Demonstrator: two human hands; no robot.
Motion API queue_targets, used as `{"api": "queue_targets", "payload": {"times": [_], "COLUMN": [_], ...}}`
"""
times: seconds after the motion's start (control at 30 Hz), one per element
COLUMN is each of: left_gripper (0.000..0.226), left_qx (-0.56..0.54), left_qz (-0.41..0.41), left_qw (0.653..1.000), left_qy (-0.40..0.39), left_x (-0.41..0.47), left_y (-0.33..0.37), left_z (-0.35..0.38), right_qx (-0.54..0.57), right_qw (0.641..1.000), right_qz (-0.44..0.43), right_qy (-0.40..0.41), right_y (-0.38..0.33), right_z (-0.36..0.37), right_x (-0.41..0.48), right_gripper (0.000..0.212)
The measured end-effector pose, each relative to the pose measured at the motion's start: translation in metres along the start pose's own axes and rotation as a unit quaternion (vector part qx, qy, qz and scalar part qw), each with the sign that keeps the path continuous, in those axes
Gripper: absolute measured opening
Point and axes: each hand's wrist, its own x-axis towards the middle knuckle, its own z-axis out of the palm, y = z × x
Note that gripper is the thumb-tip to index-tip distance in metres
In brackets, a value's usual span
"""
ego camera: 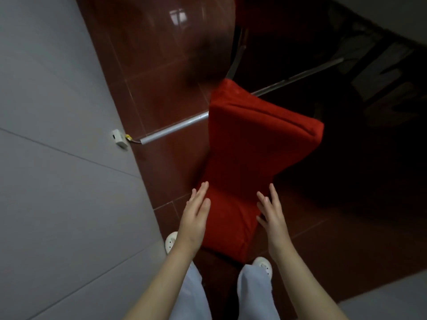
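Two hands raised, one view logged. Head view: the red cushion is straight ahead of me over the dark red floor. Its long axis runs away from my feet and its near end sits between my palms. My left hand is at its left edge and my right hand at its right edge, both equally near. Fingers are straight, loosely spread, gripping nothing. Contact: cannot tell. The cushion is plain red fabric, narrow at the waist and broad at the far end.

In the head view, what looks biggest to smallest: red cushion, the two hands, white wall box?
1. red cushion
2. left hand and right hand: alike, and nearer the camera
3. white wall box
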Motion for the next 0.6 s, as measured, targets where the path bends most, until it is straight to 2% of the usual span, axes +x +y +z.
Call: {"api": "queue_targets", "payload": {"times": [0.07, 0.17, 0.23, 0.3, 0.4, 0.5, 0.6], "left_gripper": [0.038, 0.044, 0.051, 0.058, 0.071, 0.087, 0.103], "left_qx": [0.04, 0.141, 0.219, 0.303, 0.471, 0.563, 0.599], "left_qz": [-0.009, 0.013, 0.027, 0.046, 0.058, 0.067, 0.078], "left_qw": [0.999, 0.99, 0.974, 0.95, 0.875, 0.81, 0.779], "left_qy": [-0.007, -0.022, -0.045, -0.063, -0.099, -0.146, -0.168], "left_x": [0.013, 0.034, 0.047, 0.066, 0.095, 0.113, 0.129], "left_y": [-0.035, -0.096, -0.141, -0.214, -0.316, -0.405, -0.481], "left_z": [-0.002, 0.005, 0.011, 0.025, 0.042, 0.058, 0.076], "right_qx": [-0.005, -0.044, -0.135, -0.273, -0.446, -0.539, -0.598], "right_qw": [1.0, 0.999, 0.99, 0.961, 0.894, 0.842, 0.8], "right_qz": [0.02, 0.025, 0.007, -0.013, 0.006, 0.013, 0.004], "right_qy": [0.009, 0.016, 0.038, 0.045, 0.029, -0.002, -0.034], "right_y": [0.03, 0.089, 0.131, 0.195, 0.283, 0.359, 0.431], "right_z": [0.011, 0.023, 0.025, 0.027, 0.023, 0.016, 0.007], "right_x": [0.017, 0.047, 0.069, 0.101, 0.14, 0.164, 0.189], "right_gripper": [0.053, 0.068, 0.077, 0.084, 0.093, 0.099, 0.106]}}
